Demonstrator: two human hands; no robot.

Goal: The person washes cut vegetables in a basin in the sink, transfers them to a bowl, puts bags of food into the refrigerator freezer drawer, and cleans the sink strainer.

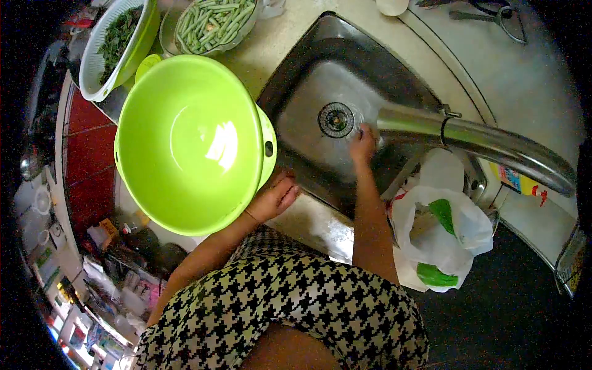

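Note:
My right hand [364, 147] is inside the steel sink [296, 68], close to the drain [337, 119] and beside the end of the faucet [481, 139]. Its fingers are drawn together, and anything in them is too small to make out. At the sink's near left edge is my left hand [279, 196], fingers curled in with nothing visible in them. Just beside that hand stands a large bright green basin [179, 154] with slotted handles. Its inside is bare and shiny.
Behind the basin are a white and green colander [92, 83] of dark leafy greens [120, 40] and a bowl of cut green beans [213, 24]. A white plastic bag [422, 237] with green scraps sits right of the sink. Scissors [509, 21] lie at the back right.

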